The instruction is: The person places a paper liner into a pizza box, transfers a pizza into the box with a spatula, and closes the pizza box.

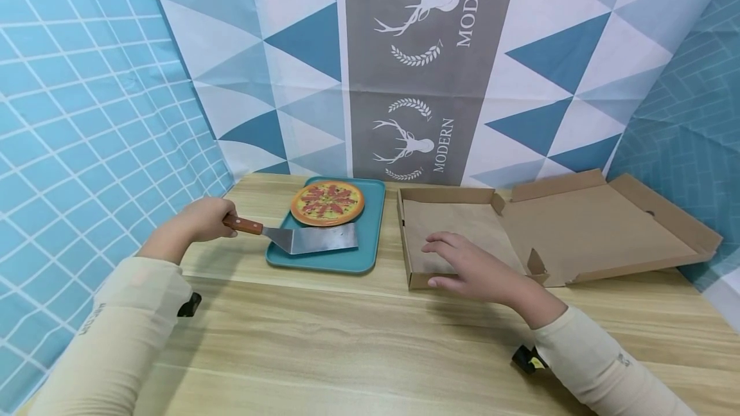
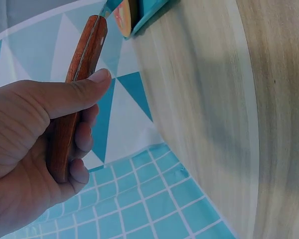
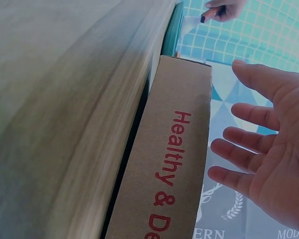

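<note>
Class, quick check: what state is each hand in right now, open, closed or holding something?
Left hand: closed, gripping the spatula.
Right hand: open, holding nothing, over the box.

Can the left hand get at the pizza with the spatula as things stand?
Likely yes: the left hand grips the spatula by its handle, and in the head view the blade lies over the teal tray, at the pizza's near edge. Nothing visible blocks it.

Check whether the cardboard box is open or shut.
Open. In the head view, the lid is swung out to the right of the cardboard box, leaving the box's inside floor exposed.
</note>
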Demonstrator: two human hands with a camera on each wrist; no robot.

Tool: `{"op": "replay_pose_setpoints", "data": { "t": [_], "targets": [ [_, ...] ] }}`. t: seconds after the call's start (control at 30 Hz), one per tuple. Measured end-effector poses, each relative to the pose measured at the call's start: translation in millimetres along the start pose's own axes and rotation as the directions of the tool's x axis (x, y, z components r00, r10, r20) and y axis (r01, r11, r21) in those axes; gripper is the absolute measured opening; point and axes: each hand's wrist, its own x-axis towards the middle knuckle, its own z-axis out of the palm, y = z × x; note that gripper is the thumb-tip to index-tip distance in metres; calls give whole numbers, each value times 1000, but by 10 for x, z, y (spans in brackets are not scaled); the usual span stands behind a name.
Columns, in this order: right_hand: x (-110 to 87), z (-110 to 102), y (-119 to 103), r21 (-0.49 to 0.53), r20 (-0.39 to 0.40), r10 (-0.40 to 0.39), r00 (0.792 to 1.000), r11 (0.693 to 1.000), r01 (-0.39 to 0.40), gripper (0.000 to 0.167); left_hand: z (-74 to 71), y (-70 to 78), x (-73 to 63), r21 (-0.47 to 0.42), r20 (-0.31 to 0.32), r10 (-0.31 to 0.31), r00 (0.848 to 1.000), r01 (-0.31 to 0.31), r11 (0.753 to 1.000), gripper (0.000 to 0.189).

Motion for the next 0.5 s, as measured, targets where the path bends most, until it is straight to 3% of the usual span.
{"op": "replay_pose_setpoints", "data": {
  "t": [0.5],
  "targets": [
    [-32,8,14,-12,-5,1,1000,1000,-1,52,-165,72,-114,34,-50,53,997,-51,998,17]
  ]
}}
